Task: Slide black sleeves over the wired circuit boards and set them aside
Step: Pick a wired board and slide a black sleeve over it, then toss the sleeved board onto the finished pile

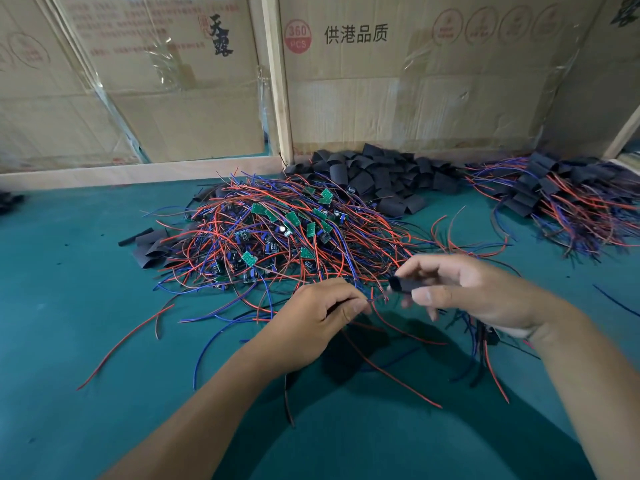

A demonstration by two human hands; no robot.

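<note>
My right hand (474, 292) pinches a short black sleeve (401, 285) between thumb and fingers, its open end facing left. My left hand (322, 313) pinches the wire ends (377, 299) of a board's leads, their tips just left of the sleeve's mouth. The board on those wires is hidden under my hands. More red, blue and black wires trail toward me below my hands. A big tangle of green circuit boards with red and blue wires (277, 233) lies just beyond my hands.
A heap of loose black sleeves (377, 174) lies at the back against cardboard boxes (415, 74). Sleeved boards with wires (561, 195) are piled at the right. A few flat sleeves (152, 247) lie left of the tangle on the green table (86, 306).
</note>
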